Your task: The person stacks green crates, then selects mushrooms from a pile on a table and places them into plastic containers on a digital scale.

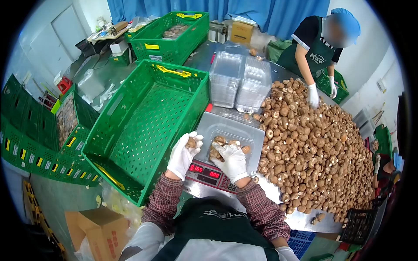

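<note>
My gloved left hand (pixel 184 155) is curled around a brown mushroom (pixel 190 142), just left of the scale's plate. My gloved right hand (pixel 232 160) reaches down into a clear plastic tray (pixel 222 126) and its fingers close on mushrooms there; exactly how many they grip is hidden. Several mushrooms (pixel 219 140) lie in the tray around those fingers. The tray sits on the grey plate of a digital scale (pixel 254 148), whose red display (pixel 204 171) faces me.
Left of the scale stands a green crate (pixel 143 108). Behind the scale are stacked clear trays (pixel 226 78). A large mushroom heap (pixel 313 148) covers the table's right side. Across it, a co-worker (pixel 318 48) in white gloves reaches into the heap. A cardboard box (pixel 98 232) stands low at left.
</note>
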`<action>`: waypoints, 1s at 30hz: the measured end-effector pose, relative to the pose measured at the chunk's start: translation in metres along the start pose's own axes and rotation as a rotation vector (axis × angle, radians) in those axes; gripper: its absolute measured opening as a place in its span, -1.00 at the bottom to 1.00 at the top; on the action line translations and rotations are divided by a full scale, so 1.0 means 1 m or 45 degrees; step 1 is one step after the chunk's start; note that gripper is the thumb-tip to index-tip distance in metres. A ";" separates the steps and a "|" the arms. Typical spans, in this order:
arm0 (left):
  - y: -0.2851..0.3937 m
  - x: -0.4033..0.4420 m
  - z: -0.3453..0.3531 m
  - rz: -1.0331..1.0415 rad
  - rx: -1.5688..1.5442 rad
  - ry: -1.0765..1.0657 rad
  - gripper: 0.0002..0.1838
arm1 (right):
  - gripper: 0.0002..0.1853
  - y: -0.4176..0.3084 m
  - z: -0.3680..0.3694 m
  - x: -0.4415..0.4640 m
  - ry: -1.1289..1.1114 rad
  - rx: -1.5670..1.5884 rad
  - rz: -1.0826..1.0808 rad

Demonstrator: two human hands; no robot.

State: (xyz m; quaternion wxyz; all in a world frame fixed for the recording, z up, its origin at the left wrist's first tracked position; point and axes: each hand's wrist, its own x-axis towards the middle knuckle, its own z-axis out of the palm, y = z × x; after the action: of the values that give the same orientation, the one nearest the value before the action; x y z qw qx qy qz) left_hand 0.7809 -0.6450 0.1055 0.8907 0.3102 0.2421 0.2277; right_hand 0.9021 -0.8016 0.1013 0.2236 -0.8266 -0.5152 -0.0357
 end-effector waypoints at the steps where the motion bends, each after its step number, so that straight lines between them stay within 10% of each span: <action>1: -0.004 0.001 -0.002 0.019 0.013 -0.020 -0.71 | -0.44 0.001 0.005 -0.002 0.088 0.053 -0.063; 4: -0.017 0.005 -0.011 0.060 0.059 -0.065 -0.77 | -0.52 0.018 -0.028 -0.026 0.296 0.520 0.142; 14: -0.036 0.012 0.033 0.289 0.522 -0.112 -0.67 | -0.60 0.075 -0.111 -0.336 -0.717 1.421 1.434; 17: -0.047 0.009 0.042 0.942 1.449 -0.366 -0.50 | -0.55 0.135 -0.014 -0.532 -0.796 1.325 1.703; 20: -0.072 -0.005 0.040 0.887 2.243 -0.752 -0.38 | -0.40 0.061 -0.094 -0.384 -1.397 -0.044 1.260; 30: -0.028 0.029 0.015 0.734 0.909 -0.157 -0.64 | -0.54 0.097 -0.088 -0.202 -0.054 0.514 0.795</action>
State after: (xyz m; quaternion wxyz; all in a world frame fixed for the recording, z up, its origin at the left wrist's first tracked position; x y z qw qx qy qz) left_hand 0.8191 -0.6555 0.0889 0.6411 0.6651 0.1558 0.3498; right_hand 0.9065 -1.0422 0.0895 0.3715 -0.8838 -0.2393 0.1536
